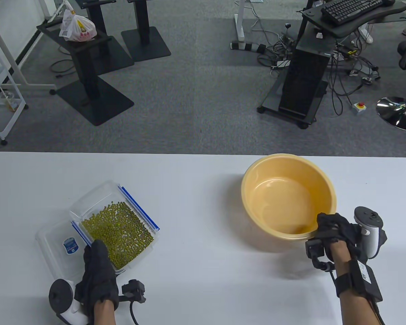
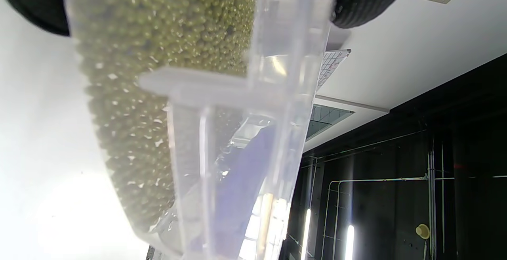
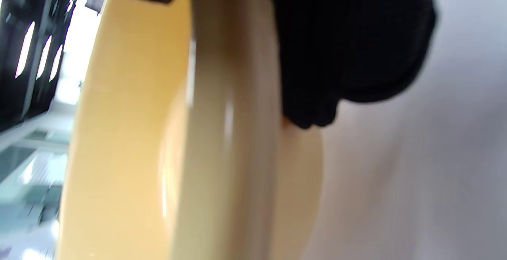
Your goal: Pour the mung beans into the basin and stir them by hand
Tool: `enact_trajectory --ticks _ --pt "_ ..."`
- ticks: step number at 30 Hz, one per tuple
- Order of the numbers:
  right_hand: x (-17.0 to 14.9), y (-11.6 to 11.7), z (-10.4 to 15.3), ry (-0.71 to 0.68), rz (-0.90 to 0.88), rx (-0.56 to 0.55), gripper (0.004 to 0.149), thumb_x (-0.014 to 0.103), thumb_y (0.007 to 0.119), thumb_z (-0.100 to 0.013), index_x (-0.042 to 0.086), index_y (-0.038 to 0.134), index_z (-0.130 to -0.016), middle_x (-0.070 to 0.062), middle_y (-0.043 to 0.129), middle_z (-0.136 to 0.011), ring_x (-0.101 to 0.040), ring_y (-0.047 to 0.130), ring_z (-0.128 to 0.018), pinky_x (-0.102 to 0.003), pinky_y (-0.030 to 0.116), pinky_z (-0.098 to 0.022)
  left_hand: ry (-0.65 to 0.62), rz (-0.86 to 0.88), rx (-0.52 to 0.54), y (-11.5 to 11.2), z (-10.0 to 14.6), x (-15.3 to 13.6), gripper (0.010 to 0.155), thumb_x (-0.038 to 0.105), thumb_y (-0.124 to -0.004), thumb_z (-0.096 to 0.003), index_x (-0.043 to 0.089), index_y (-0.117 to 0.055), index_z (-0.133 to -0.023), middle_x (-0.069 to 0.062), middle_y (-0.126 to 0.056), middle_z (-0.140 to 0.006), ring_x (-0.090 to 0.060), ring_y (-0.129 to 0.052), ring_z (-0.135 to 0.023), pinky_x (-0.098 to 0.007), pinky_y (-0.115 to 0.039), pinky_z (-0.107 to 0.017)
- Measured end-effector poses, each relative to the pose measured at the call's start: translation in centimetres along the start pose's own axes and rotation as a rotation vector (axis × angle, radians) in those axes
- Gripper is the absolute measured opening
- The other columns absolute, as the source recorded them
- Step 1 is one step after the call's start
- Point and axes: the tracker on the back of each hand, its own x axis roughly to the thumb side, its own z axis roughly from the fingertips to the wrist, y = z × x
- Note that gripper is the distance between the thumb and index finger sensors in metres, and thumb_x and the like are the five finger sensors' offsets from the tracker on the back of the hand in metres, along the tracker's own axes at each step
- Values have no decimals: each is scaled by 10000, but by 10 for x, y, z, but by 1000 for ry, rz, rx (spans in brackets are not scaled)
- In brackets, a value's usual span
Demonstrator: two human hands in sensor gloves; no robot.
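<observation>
Lid (image 1: 59, 242) beside bean container (image 1: 116, 225)

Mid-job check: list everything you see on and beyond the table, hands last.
Box: one, clear with blue clips, table left, tilted, near edge lifted.
Mung beans: many, green, inside the box.
Lid: one, clear with a blue label, flat on the table beside and partly under the box.
Basin: one, yellow, table right, holds nothing.
Table: one, white.
Bag: one, white and red, on a black stand, far left.
Keyboard: one, black, on the far right desk.
Computer tower: one, black, under that desk.
Left hand: black glove, grips the box's near edge.
Right hand: black glove, holds the basin's near rim.
</observation>
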Motion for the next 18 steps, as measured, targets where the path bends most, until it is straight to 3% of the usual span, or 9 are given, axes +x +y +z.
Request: enact_trajectory --ticks 3,8,13,18 --pt "-3 21 30 -68 68 85 811 302 650 -387 -78 156 -906 -388 632 -751 -380 1010 -353 -484 898 -242 3 -3 -8 -2 0 -1 873 540 -634 -602 -83 -272 -1096 -464 -468 -933 -616 -769 -676 -716 -687 -428" --pt "-24 55 53 -141 171 170 805 300 661 -377 -83 195 -911 -393 661 -728 -391 1014 -323 -489 896 -223 -1 -23 -12 -3 1 -1 874 541 -630 -602 -94 -285 -1094 -470 -484 -924 -615 -783 -664 -714 -699 -418" --pt "-38 79 52 -144 170 283 795 310 658 -387 -7 185 -943 -390 669 -736 -392 1008 -316 -483 891 -222 4 -24 -4 -5 1 -4 874 537 -635 -601 -97 -286 -1092 -477 -477 -920 -617 -773 -667 -720 -687 -432" --pt "-45 92 51 -156 170 319 793 308 657 -390 0 185 -947 -385 671 -744 -392 1009 -329 -487 890 -233 6 -17 -4 -5 1 -5 876 536 -636 -601 -102 -287 -1089 -485 -477 -916 -618 -773 -664 -721 -685 -434"
